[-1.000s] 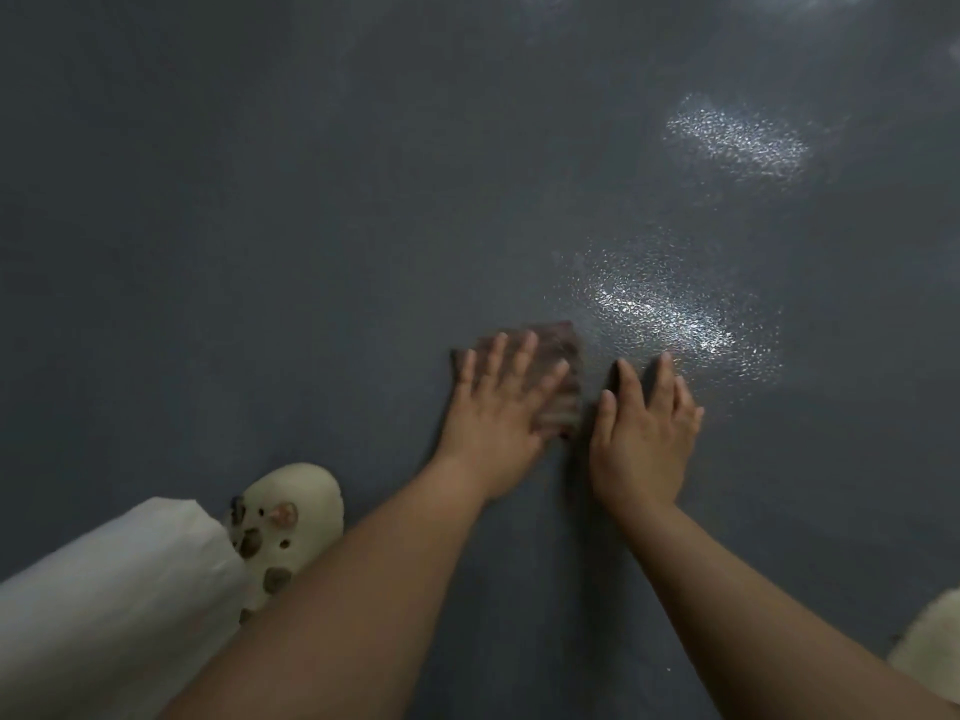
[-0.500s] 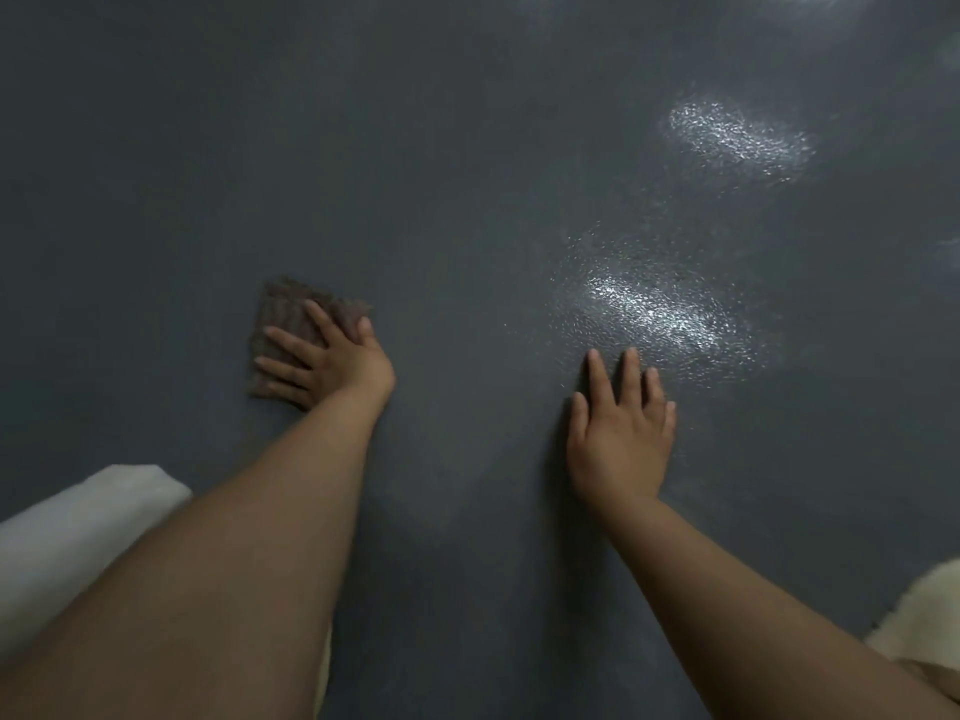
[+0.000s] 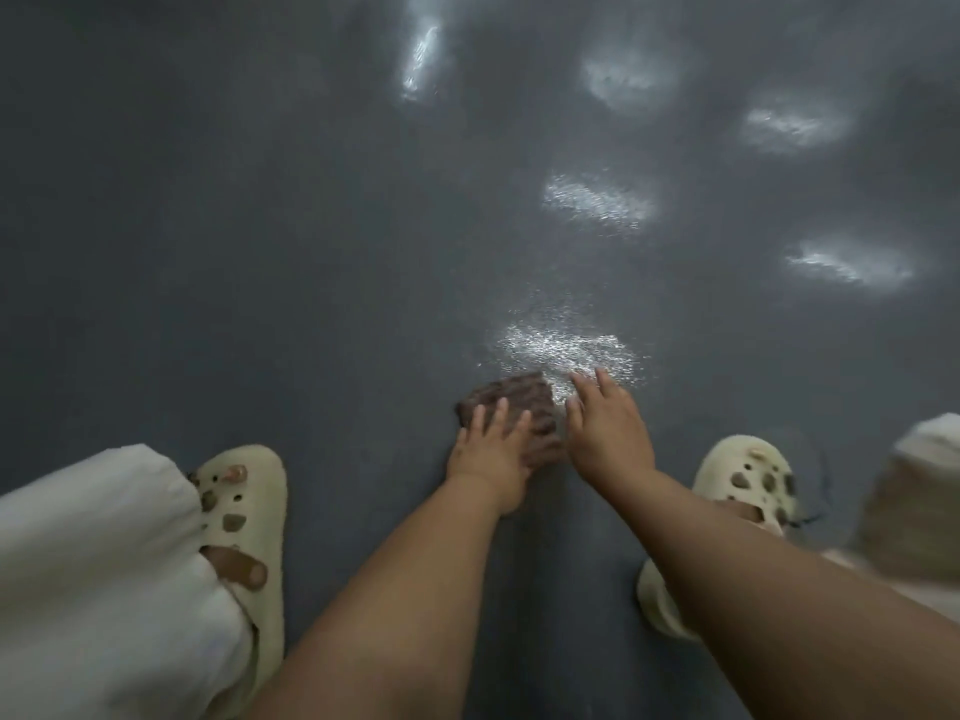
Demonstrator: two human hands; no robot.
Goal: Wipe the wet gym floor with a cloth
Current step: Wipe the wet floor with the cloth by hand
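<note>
A small brown cloth (image 3: 524, 402) lies flat on the dark grey gym floor (image 3: 260, 252) at the centre of the view. My left hand (image 3: 491, 449) presses down on its near part with straight fingers. My right hand (image 3: 608, 428) rests flat on the floor just to the right of the cloth, fingers straight, fingertips at the edge of a glistening wet patch (image 3: 566, 350). Part of the cloth is hidden under my left hand.
Several more shiny wet patches (image 3: 597, 200) lie farther out, toward the upper right. My cream clogs stand on either side: the left one (image 3: 249, 517) by a white trouser leg (image 3: 93, 563), the right one (image 3: 743, 485) behind my right forearm.
My left hand has slid the cloth from the far left back to the centre, beside my right hand. The view has pulled back, so both clogs and more wet patches show.
</note>
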